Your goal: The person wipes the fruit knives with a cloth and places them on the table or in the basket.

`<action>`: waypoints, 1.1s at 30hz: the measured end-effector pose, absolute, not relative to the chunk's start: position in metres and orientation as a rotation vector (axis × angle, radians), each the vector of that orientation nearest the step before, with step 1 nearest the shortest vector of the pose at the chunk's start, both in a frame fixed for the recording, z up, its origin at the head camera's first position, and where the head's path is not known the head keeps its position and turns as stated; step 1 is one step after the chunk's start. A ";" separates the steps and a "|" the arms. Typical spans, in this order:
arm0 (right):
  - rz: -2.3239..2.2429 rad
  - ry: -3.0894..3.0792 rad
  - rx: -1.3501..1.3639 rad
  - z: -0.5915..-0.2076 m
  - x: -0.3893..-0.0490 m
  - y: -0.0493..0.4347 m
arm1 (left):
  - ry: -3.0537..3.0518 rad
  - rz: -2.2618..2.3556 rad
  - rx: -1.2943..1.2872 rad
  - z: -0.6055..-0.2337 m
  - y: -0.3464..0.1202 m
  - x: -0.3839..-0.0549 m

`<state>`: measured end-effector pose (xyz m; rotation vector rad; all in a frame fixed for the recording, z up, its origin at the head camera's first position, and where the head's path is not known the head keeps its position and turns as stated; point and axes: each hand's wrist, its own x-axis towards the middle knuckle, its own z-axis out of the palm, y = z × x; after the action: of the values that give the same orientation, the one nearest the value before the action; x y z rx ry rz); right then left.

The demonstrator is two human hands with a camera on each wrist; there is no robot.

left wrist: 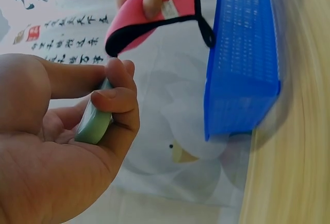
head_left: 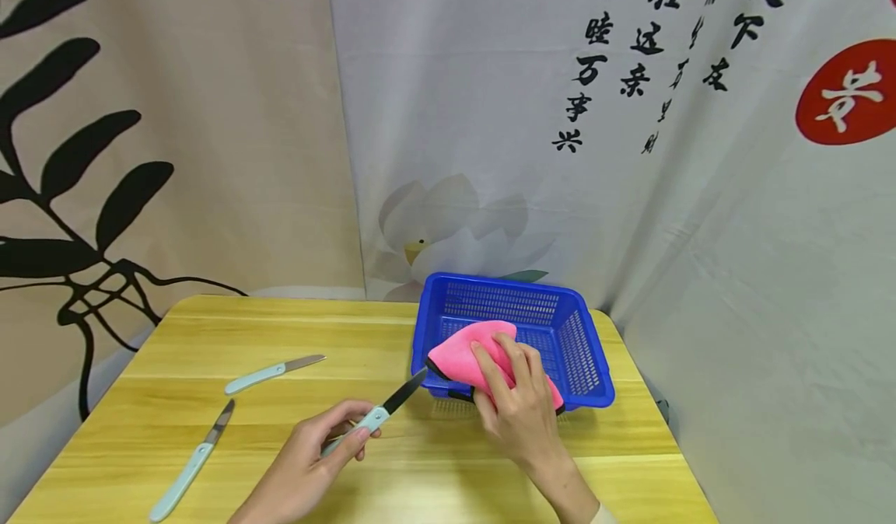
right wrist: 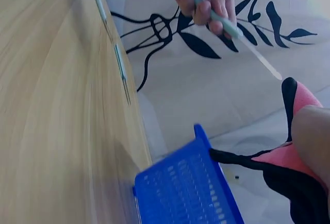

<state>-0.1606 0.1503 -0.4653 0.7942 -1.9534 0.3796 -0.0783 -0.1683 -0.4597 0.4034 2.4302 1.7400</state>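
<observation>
My left hand (head_left: 308,454) grips a knife (head_left: 378,415) by its pale green handle, the dark blade pointing up and right. In the left wrist view the fingers curl round the handle (left wrist: 95,123), and the blade is mostly hidden there. My right hand (head_left: 521,411) pinches a folded pink cloth (head_left: 465,353) with black edging over the front rim of a blue basket (head_left: 602,384). The knife's tip comes right up to the cloth's black corner in the head view. From the right wrist, the blade (right wrist: 263,62) shows beside the cloth (right wrist: 304,98), its black loop hanging down.
Two more knives with pale green handles lie on the wooden table's left side, one farther back (head_left: 262,376) and one nearer (head_left: 185,477). The perforated basket stands at the table's back right. Printed curtains hang behind and to the right.
</observation>
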 end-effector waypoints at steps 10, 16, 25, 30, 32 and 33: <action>0.423 -1.877 0.832 -0.468 -0.152 0.151 | 2.531 1.829 0.178 -0.456 -0.170 -0.080; 0.433 -1.805 0.901 -0.467 -0.140 0.131 | 2.526 1.905 0.147 -0.456 -0.161 -0.089; 0.436 -1.766 0.977 -0.464 -0.127 0.107 | 2.497 1.930 0.200 -0.456 -0.148 -0.098; 0.427 -1.745 1.008 -0.463 -0.124 0.097 | 2.519 1.937 0.331 -0.456 -0.142 -0.098; 0.418 -1.745 1.014 -0.462 -0.124 0.094 | 2.556 1.919 0.417 -0.457 -0.140 -0.097; 0.411 -1.748 1.013 -0.462 -0.124 0.093 | 2.576 1.911 0.453 -0.457 -0.138 -0.097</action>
<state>-0.1244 0.0934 -0.4624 1.0132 -1.7483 0.4110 -0.0972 -0.1384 -0.4571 0.4527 2.5758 1.9106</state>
